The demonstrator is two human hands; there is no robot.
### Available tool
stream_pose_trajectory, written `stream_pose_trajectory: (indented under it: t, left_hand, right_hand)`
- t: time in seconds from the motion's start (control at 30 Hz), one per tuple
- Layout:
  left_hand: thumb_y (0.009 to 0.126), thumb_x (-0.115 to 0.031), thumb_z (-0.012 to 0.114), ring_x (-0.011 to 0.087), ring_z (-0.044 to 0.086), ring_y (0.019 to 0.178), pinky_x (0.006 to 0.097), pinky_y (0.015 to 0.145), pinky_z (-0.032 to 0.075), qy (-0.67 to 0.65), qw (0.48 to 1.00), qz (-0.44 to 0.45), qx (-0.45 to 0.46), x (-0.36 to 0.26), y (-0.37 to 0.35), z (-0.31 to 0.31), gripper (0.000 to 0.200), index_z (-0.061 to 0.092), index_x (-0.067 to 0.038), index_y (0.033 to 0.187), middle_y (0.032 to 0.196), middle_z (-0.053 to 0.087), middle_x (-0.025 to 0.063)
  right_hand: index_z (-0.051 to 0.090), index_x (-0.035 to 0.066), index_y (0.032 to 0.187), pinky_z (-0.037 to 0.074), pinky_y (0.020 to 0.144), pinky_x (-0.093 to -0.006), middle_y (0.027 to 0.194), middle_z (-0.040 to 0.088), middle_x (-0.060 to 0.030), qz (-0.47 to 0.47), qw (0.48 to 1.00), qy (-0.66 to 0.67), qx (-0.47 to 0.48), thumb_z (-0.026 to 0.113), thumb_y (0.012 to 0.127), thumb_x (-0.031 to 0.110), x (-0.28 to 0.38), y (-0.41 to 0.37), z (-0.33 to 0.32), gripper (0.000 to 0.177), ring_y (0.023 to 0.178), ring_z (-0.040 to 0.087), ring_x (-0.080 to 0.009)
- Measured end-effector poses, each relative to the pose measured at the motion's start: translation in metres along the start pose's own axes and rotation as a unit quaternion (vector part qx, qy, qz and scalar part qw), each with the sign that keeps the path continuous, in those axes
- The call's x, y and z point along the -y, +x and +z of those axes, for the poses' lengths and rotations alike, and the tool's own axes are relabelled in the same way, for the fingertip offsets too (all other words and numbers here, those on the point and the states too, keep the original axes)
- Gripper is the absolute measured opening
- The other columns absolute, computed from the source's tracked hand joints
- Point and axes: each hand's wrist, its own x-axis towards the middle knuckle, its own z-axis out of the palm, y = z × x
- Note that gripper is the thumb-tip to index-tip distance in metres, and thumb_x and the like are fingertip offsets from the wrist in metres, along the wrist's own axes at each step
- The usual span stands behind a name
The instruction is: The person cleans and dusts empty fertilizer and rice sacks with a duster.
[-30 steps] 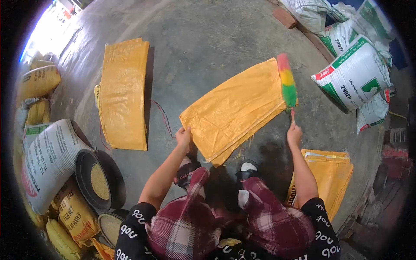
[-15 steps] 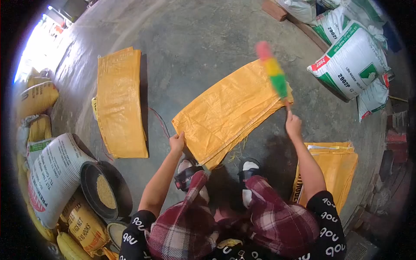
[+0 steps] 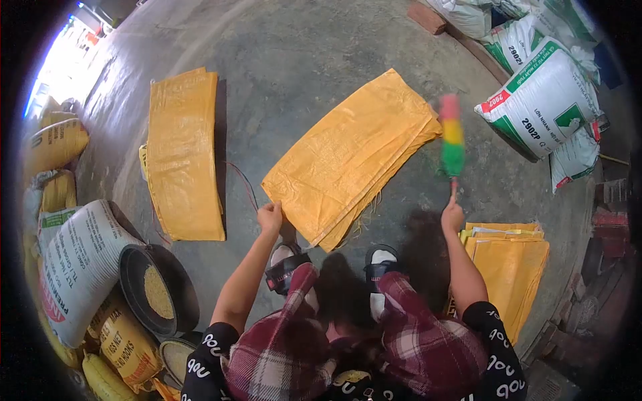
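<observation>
Head view, left to right. Filled bags (image 3: 80, 260) lie heaped at the left edge, with a round pan (image 3: 157, 291) of grain just beside them. A left pile (image 3: 184, 150) of flat yellow sacks lies on the concrete floor (image 3: 294, 60), and a red cord (image 3: 244, 184) trails from its right edge.

The left hand (image 3: 270, 217) has its fingers closed on the near corner of the middle sacks (image 3: 348, 157). These are a fanned stack of yellow sacks lying flat on the floor, in front of the person's feet.

The right hand (image 3: 453, 215) has its fingers wrapped round the thin handle of a duster (image 3: 453, 137). Its red, yellow and green head points away from the person and is blurred. The head is just beside the right edge of the middle sacks; whether it touches them cannot be told.

A right pile (image 3: 511, 267) of yellow sacks lies beside the right arm. White bags (image 3: 545, 100) with green print lean together at upper right, well apart from both hands.
</observation>
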Motion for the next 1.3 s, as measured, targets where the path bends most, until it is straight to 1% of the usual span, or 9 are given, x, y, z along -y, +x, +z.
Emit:
stream_pose_trajectory:
  t: [0.13,0.2,0.23,0.3,0.4,0.53,0.77,0.87,1.3]
  left_hand:
    - [0.079,-0.014,0.057,0.0255,0.060,0.073,0.0326,0.059,0.047,0.112,0.984,0.132,-0.046,-0.043,-0.057,-0.021,0.030,0.054,-0.001,0.106,0.086,0.061,0.0143]
    - [0.075,-0.012,0.056,0.0338,0.049,0.102,0.0385,0.080,0.042,0.164,0.946,0.280,-0.022,-0.059,-0.079,-0.032,0.043,0.045,-0.003,0.116,0.116,0.049,0.0173]
    - [0.075,-0.012,0.056,0.0338,0.049,0.102,0.0385,0.080,0.042,0.166,0.946,0.277,-0.020,-0.058,-0.080,-0.032,0.043,0.045,-0.003,0.116,0.116,0.049,0.0173]
    - [0.076,-0.012,0.052,0.0304,0.035,0.119,0.0411,0.092,0.033,0.373,0.749,0.536,0.113,-0.057,-0.079,-0.033,0.044,0.043,-0.006,0.118,0.132,0.033,0.0131]
    - [0.077,-0.012,0.048,0.0286,0.032,0.121,0.0431,0.096,0.027,0.352,0.738,0.565,0.109,-0.056,-0.083,-0.010,0.039,0.046,-0.007,0.116,0.127,0.039,0.0109]
    - [0.079,-0.017,0.050,0.0282,0.035,0.121,0.0431,0.098,0.028,0.397,0.686,0.591,0.150,-0.055,-0.072,0.005,0.043,0.043,-0.008,0.121,0.128,0.040,0.0107]
    - [0.069,-0.013,0.060,0.0253,0.048,0.109,0.0342,0.085,0.044,0.317,0.747,0.514,0.278,-0.079,-0.060,0.005,0.048,0.050,-0.011,0.116,0.118,0.051,0.0078]
    - [0.068,-0.012,0.060,0.0248,0.051,0.105,0.0326,0.085,0.045,0.311,0.734,0.519,0.310,-0.087,-0.055,0.005,0.045,0.054,-0.012,0.112,0.114,0.054,0.0083]
    - [0.064,-0.028,0.064,0.0246,0.039,0.115,0.0356,0.090,0.037,0.392,0.632,0.620,0.251,-0.081,-0.081,0.023,0.062,0.044,-0.005,0.118,0.124,0.043,0.0090]
  right_hand:
    - [0.056,-0.006,0.067,0.038,0.057,-0.0474,0.060,0.054,-0.0234,0.079,0.991,0.092,-0.065,0.035,0.089,0.038,0.002,0.016,-0.017,0.053,0.061,0.053,-0.0418]
    - [0.057,-0.005,0.068,0.038,0.055,-0.0452,0.059,0.054,-0.0212,0.089,0.984,0.138,-0.070,0.035,0.089,0.038,0.000,0.011,-0.021,0.053,0.060,0.053,-0.0402]
    - [0.052,-0.004,0.060,0.037,0.054,-0.0415,0.053,0.050,-0.0171,0.051,0.988,0.135,-0.055,0.035,0.090,0.038,-0.002,0.005,-0.021,0.054,0.053,0.051,-0.0339]
    - [0.047,-0.002,0.053,0.037,0.052,-0.0379,0.047,0.045,-0.0129,0.012,0.991,0.131,-0.034,0.035,0.090,0.037,-0.004,-0.009,-0.022,0.056,0.047,0.049,-0.0277]
    - [0.046,-0.001,0.051,0.037,0.051,-0.0355,0.046,0.045,-0.0106,-0.035,0.992,0.121,0.008,0.036,0.090,0.035,0.002,-0.028,-0.024,0.054,0.046,0.048,-0.0223]
    - [0.050,-0.002,0.057,0.037,0.050,-0.0387,0.050,0.048,-0.0143,-0.047,0.988,0.143,0.043,0.035,0.091,0.034,0.008,-0.042,-0.027,0.051,0.049,0.051,-0.0293]
    - [0.047,-0.001,0.054,0.037,0.050,-0.0364,0.047,0.045,-0.0107,-0.034,0.987,0.158,0.011,0.036,0.091,0.033,0.004,-0.030,-0.036,0.052,0.046,0.048,-0.0241]
    - [0.046,0.000,0.052,0.036,0.050,-0.0350,0.046,0.043,-0.0093,-0.023,0.983,0.181,0.004,0.036,0.091,0.032,0.007,-0.029,-0.041,0.052,0.045,0.046,-0.0219]
    - [0.047,0.000,0.052,0.035,0.049,-0.0334,0.045,0.042,-0.0077,-0.040,0.980,0.196,-0.001,0.037,0.091,0.031,0.005,-0.034,-0.041,0.051,0.044,0.043,-0.0191]
